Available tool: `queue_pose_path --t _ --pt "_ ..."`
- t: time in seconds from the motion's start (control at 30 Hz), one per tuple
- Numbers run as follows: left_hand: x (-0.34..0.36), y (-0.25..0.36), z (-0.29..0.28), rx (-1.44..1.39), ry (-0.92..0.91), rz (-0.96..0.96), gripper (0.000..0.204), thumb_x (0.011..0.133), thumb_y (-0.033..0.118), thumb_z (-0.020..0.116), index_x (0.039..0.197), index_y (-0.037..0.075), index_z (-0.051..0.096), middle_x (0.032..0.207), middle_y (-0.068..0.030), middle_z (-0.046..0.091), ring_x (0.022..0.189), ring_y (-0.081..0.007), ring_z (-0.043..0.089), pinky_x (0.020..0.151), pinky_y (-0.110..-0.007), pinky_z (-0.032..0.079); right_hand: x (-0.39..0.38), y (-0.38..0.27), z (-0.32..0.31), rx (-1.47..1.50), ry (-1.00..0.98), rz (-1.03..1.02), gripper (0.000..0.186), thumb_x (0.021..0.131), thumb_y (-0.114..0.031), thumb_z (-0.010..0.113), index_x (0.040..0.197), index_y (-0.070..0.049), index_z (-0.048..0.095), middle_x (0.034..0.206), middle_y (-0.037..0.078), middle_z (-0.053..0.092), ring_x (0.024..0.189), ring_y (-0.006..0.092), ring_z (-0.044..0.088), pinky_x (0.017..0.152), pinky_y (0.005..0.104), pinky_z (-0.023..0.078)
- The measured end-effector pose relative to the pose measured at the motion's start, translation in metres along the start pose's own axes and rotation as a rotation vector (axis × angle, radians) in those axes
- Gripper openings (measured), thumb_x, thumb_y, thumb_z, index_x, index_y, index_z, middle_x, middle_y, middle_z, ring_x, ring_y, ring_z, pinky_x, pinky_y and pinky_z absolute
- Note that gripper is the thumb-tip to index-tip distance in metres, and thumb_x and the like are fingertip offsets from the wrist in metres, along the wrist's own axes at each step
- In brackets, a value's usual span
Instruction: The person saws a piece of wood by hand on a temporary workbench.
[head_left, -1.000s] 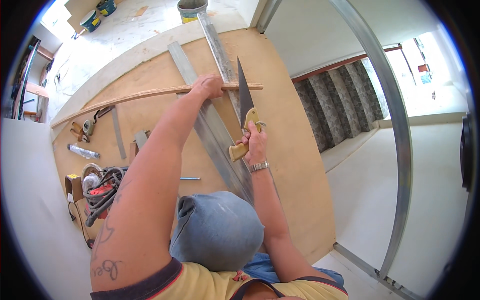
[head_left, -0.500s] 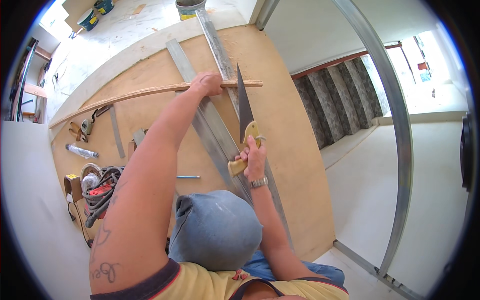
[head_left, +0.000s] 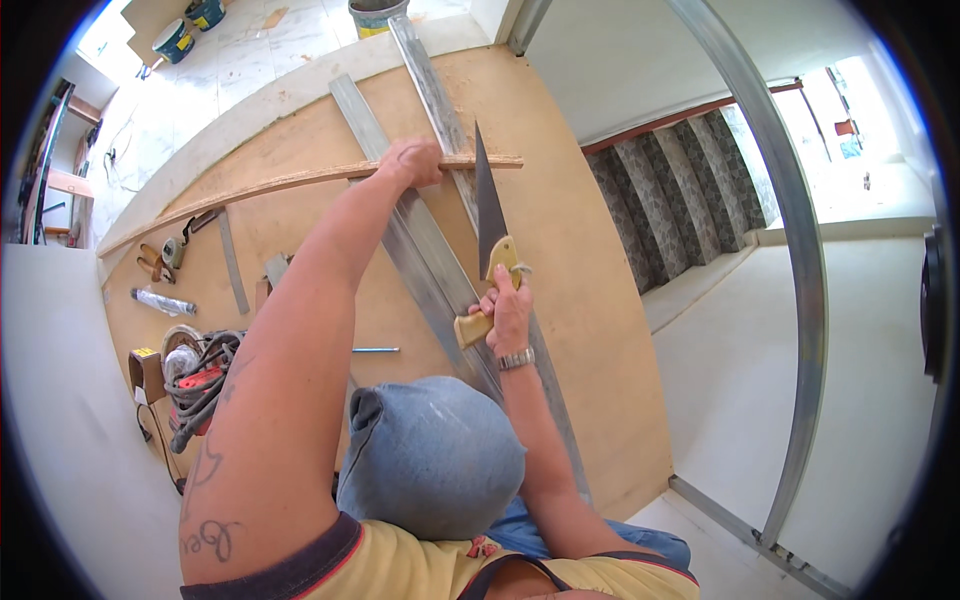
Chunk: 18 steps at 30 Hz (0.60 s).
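Note:
A long thin wooden strip [head_left: 290,180] lies crosswise over grey metal channels [head_left: 405,240]. My left hand [head_left: 413,163] is closed round the strip near its right end. In my right hand [head_left: 508,308] is a handsaw [head_left: 489,205], gripped by its yellowish handle with the blade pointing away from me. The blade stands just right of my left hand, at the strip's short free end; whether its teeth touch the wood I cannot tell. My bent knee in blue denim [head_left: 430,460] rises between my arms.
A tan board [head_left: 590,400] lies underneath. On its left are a tape measure [head_left: 173,252], a plastic-wrapped roll [head_left: 163,302], a red corded power tool [head_left: 203,378] and a small box [head_left: 147,375]. A blue pencil-like stick [head_left: 376,350] lies by my knee. Metal framing [head_left: 808,300] stands at right.
The saw and my right hand have shifted very slightly away from me. My left hand keeps its hold on the strip.

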<state>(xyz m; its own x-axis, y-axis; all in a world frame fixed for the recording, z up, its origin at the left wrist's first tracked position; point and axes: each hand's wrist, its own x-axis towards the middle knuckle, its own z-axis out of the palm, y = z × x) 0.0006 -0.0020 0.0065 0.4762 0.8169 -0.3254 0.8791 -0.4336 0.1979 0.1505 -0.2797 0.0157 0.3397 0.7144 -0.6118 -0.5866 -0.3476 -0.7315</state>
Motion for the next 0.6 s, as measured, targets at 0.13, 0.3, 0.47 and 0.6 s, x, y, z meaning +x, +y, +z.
queue_pose_path --t 0.13,0.3,0.47,0.6 --pt "-0.004 -0.005 -0.001 0.002 -0.051 -0.026 0.035 0.087 0.027 0.069 0.114 0.006 0.078 0.119 -0.0167 0.076 0.112 -0.0346 0.072 0.096 -0.043 0.058 -0.007 0.004 0.003 -0.002 0.023 0.031 0.022 0.105 -0.026 0.066 0.105 -0.011 0.050 0.062 -0.007 0.041 0.046 0.0058 0.041 0.047 0.0340 0.055" --pt "0.005 0.013 -0.006 -0.032 -0.072 -0.029 0.034 0.087 0.026 0.069 0.113 0.006 0.078 0.119 -0.0172 0.076 0.112 -0.0348 0.073 0.095 -0.043 0.058 0.037 -0.013 0.010 0.021 -0.003 -0.020 0.022 0.104 -0.026 0.065 0.106 -0.010 0.051 0.062 -0.007 0.041 0.046 0.0057 0.041 0.046 0.0340 0.054" --pt "-0.006 -0.005 -0.001 -0.016 -0.042 -0.036 0.034 0.087 0.026 0.068 0.112 0.005 0.078 0.117 -0.0173 0.076 0.111 -0.0355 0.073 0.094 -0.043 0.059 -0.005 0.004 -0.003 -0.040 -0.004 0.015 0.023 0.104 -0.027 0.066 0.102 -0.010 0.050 0.062 -0.007 0.040 0.047 0.0057 0.040 0.048 0.0344 0.054" --pt "-0.002 0.002 -0.005 -0.007 -0.046 -0.029 0.034 0.088 0.027 0.066 0.111 0.005 0.078 0.117 -0.0169 0.077 0.111 -0.0349 0.073 0.094 -0.043 0.058 0.024 -0.011 0.016 -0.036 -0.006 -0.033 0.024 0.104 -0.028 0.067 0.099 -0.011 0.050 0.063 -0.007 0.040 0.048 0.0055 0.040 0.050 0.0339 0.053"
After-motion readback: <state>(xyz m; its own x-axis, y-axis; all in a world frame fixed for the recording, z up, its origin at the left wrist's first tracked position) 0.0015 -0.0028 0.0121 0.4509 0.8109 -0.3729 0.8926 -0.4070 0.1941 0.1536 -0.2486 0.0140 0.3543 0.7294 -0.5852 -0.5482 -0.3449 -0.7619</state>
